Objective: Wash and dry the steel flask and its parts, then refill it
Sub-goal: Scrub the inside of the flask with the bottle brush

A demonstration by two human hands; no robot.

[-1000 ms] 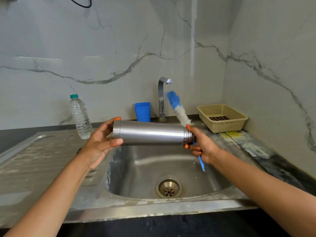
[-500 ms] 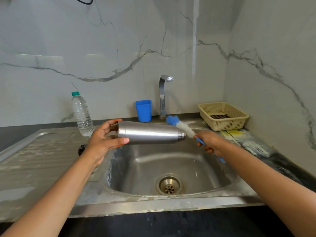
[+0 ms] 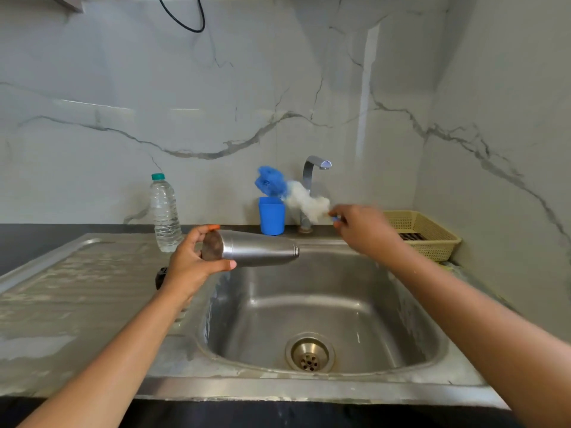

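**While the flask lies sideways over the sink, the brush is out in the air**

As the person stands at the steel sink [image 3: 309, 392], the left hand [image 3: 193, 268] grips the steel flask [image 3: 258, 248] at its base, with the thumb below and the fingers curled over the top. The flask is held lying flat above the back left part of the basin, its narrow open mouth pointing to the right. The right hand [image 3: 363, 227] is blurred, but it holds the blue handle end of the bottle brush [image 3: 292, 193]. The brush's white and blue head is up in the air in front of the tap [image 3: 310, 174], apart from the flask's mouth. A blue cup [image 3: 272, 216] stands just beside the tap, a water bottle [image 3: 164, 211] stands at the left on the draining board, and a yellowish basket [image 3: 432, 242] is at the right.
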